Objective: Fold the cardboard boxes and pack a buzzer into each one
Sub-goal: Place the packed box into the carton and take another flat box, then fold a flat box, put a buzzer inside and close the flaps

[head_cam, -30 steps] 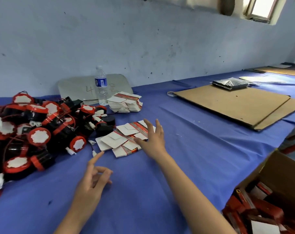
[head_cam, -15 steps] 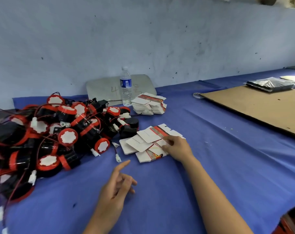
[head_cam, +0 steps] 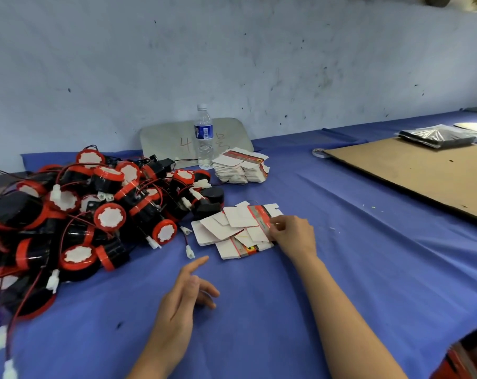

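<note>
A heap of black and red buzzers (head_cam: 76, 212) with white connectors covers the left of the blue table. Several flat, unfolded white and red cardboard boxes (head_cam: 231, 228) lie scattered in the middle. My right hand (head_cam: 293, 235) rests on their right edge, its thumb and fingers pinching the top flat box (head_cam: 259, 217). My left hand (head_cam: 182, 305) hovers low over the cloth nearer to me, holding nothing, its fingers loosely spread with the index finger extended toward the boxes. A second, neat stack of flat boxes (head_cam: 241, 166) sits farther back.
A water bottle (head_cam: 204, 138) stands in front of a grey board (head_cam: 177, 140) leaning on the wall. A large brown cardboard sheet (head_cam: 412, 170) lies at right, with a silvery bag (head_cam: 436, 136) on its far end. Loose connectors (head_cam: 189, 251) trail from the heap.
My right hand came down from above the scattered flat boxes and took hold of the top one. The camera view swung left, so the carton at the lower right left the frame.
</note>
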`<state>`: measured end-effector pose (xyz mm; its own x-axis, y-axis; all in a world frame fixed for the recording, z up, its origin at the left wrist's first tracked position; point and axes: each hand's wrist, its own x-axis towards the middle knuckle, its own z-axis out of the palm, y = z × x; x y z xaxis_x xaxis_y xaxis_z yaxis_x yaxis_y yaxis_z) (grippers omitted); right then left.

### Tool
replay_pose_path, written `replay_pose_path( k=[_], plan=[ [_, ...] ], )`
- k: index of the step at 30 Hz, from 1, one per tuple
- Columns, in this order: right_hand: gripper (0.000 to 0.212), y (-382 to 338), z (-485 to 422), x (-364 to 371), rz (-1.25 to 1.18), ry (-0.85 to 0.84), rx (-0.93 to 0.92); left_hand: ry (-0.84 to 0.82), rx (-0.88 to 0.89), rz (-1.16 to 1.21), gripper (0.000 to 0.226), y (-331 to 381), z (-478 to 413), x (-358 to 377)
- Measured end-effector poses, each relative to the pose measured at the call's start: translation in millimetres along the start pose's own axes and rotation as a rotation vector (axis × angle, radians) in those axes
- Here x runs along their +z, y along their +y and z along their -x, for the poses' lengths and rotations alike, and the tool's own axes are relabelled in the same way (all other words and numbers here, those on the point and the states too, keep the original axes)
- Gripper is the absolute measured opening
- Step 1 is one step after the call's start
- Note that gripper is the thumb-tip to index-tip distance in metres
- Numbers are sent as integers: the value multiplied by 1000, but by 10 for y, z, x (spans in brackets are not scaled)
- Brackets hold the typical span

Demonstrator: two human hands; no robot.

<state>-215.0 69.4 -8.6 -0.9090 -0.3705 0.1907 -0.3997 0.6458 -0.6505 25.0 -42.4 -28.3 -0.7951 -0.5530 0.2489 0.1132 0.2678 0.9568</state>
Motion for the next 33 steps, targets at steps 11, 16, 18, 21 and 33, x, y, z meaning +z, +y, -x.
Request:
replay_pose_path(
  k=[11, 16, 18, 21, 33],
  plan=[
    [62, 84, -49, 47, 203, -363, -57, 15, -20, 49, 41, 4, -9, 2],
    [51, 111, -52, -19, 149, -335, -52, 20, -18, 51, 42, 21, -6, 16],
    [46, 104, -54, -51, 141, -328, -74, 25, -11, 49, 43, 20, -5, 11],
    [40, 45, -32, -131, 25, -148, -98, 39, -1, 44, 42, 16, -6, 0],
    [33, -848, 728, 114, -907, -29, -308, 253, 119, 68, 95, 200, -19, -49]
  ],
)
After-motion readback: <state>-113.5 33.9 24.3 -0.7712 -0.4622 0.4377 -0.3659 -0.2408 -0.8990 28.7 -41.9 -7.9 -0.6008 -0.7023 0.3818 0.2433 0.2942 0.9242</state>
